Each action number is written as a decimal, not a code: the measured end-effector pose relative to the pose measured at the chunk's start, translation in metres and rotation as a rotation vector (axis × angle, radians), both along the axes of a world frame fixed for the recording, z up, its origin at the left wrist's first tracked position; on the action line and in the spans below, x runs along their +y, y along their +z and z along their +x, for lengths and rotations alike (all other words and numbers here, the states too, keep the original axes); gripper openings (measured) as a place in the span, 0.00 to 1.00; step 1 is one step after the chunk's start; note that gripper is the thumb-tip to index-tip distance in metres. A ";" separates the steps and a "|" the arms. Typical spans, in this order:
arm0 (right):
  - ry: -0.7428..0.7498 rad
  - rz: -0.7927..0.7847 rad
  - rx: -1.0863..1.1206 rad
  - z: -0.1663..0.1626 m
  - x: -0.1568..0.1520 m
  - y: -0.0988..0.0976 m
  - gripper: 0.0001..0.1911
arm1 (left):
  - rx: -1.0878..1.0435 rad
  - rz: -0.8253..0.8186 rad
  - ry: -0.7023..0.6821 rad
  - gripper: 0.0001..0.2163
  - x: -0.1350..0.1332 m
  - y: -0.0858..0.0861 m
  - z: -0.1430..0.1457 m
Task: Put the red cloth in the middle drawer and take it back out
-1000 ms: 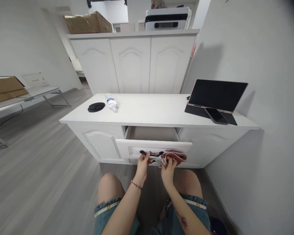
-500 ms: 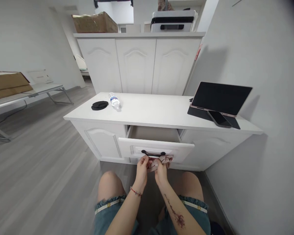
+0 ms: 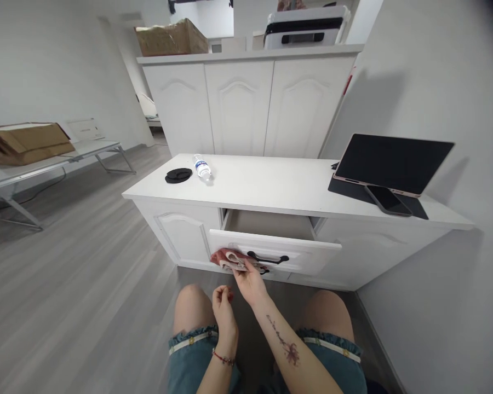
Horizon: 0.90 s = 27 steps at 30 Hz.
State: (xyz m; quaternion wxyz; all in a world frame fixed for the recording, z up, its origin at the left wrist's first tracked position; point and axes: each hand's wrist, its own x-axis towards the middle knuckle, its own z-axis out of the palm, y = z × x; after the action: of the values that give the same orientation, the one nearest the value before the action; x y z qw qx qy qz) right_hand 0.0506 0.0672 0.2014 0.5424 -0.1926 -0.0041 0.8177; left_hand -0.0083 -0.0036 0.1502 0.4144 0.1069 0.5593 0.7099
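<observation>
My right hand (image 3: 250, 280) is closed on a folded red and pink cloth (image 3: 227, 258), holding it out to the left in front of the open drawer (image 3: 312, 253) of a low white cabinet (image 3: 271, 186). The cloth sits just left of the drawer's black handle (image 3: 268, 259). My left hand (image 3: 223, 305) hangs lower, above my left knee, with its fingers curled in a loose pinch; nothing shows in it. The drawer's inside looks bare as far as I can see.
On the cabinet top lie a small water bottle (image 3: 202, 167) and a black round lid (image 3: 178, 175) at left, a tablet (image 3: 394, 163) and a phone (image 3: 388, 200) at right. Tall white cupboards (image 3: 246, 104) stand behind. A folding table (image 3: 45, 164) with a cardboard box stands left.
The cloth went from right of the handle to left of it, carried by my right hand. My left hand let go of the cloth and dropped toward my knee.
</observation>
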 end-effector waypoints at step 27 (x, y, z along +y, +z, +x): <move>-0.185 0.018 -0.071 0.106 -0.015 0.046 0.15 | -0.428 0.130 -0.546 0.09 0.058 0.050 0.058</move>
State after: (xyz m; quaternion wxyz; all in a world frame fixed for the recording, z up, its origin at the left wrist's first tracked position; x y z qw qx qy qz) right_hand 0.1568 0.0527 0.2471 0.6167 -0.2161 -0.0127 0.7569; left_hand 0.0492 0.0540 0.2007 0.6890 0.1273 0.3644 0.6134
